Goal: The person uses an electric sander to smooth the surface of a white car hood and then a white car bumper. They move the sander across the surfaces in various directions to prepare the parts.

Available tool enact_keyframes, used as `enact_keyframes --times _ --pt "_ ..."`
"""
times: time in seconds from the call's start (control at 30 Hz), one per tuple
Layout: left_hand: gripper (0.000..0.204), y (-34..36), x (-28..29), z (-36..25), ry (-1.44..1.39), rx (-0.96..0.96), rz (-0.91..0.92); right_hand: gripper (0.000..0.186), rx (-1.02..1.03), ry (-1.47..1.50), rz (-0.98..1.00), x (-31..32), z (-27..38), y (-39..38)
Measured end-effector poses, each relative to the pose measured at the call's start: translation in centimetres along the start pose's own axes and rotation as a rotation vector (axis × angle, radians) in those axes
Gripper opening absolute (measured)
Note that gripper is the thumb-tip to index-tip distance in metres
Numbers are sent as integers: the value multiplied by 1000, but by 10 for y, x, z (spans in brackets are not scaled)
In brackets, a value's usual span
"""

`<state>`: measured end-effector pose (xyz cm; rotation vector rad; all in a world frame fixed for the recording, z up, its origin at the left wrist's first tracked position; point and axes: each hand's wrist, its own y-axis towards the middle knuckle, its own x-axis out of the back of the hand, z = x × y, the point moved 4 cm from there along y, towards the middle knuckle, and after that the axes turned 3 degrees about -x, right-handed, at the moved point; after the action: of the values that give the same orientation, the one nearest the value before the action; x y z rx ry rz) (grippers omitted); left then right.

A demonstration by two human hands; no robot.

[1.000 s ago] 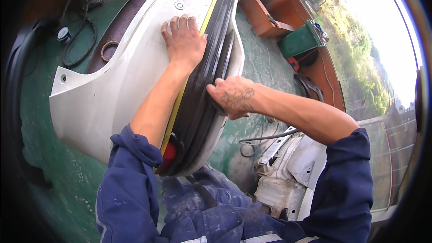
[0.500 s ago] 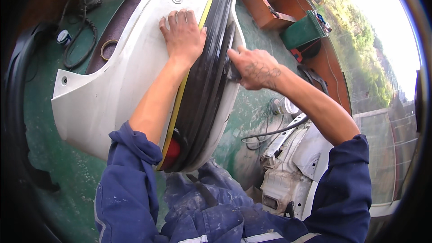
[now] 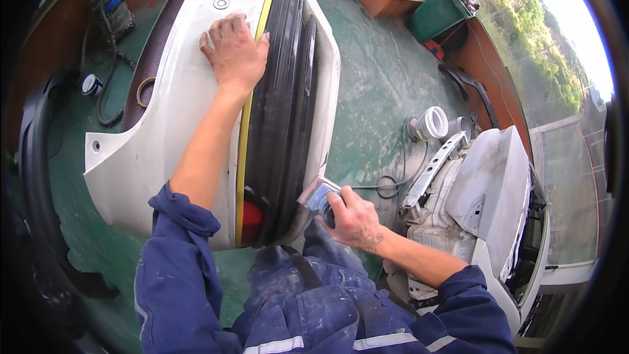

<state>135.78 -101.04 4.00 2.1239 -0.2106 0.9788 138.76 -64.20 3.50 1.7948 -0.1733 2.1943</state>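
A white car bumper [image 3: 173, 108] stretches in front of me, with a ribbed black section [image 3: 278, 101] along its right part. A strip of yellow tape [image 3: 240, 164] follows the seam between them, and a red reflector [image 3: 252, 223] sits at the near end. My left hand [image 3: 234, 56] rests on the white panel beside the tape, fingers laid out and holding nothing. Closed around a flat blue-grey sanding pad [image 3: 318, 195] with a pinkish edge is my right hand [image 3: 357, 219]. The pad is at the bumper's near right edge; whether it touches is unclear.
Right of the bumper stand a white bucket [image 3: 432, 123] and pale car body panels [image 3: 488, 183], with a hose [image 3: 380, 187] on the green floor. A tape roll [image 3: 144, 92] is at left. A green bin [image 3: 436, 19] stands farther back; a dark curved part [image 3: 39, 157] lies far left.
My right hand has come from the bumper's middle right side down to its near end, with the pad now showing. My left hand stays on the white panel. The view has shifted right.
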Motion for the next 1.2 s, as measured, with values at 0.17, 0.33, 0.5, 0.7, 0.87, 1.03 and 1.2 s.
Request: enact_keyframes --times 0.17,0.33,0.5,0.7,0.87,1.03,1.2 --pt "63 0 -1 5 59 -4 -7 54 -179 91 -154 12 -11 34" --pt "65 2 4 7 25 -20 -9 52 -345 54 -219 64 -59 153" --pt "70 -30 30 35 -49 -51 5 52 -341 138 -195 63 -41 151" --pt "62 -101 72 63 41 -198 4 60 -314 258 -206 -8 10 12" --pt "60 -106 73 60 216 -174 27 59 -286 286 -247 -6 0 15" --pt "60 -103 69 60 211 -207 -13 54 -335 199 -292 43 -53 113" --pt "60 -102 70 61 174 -188 -11 55 -316 192 -229 35 -38 92"
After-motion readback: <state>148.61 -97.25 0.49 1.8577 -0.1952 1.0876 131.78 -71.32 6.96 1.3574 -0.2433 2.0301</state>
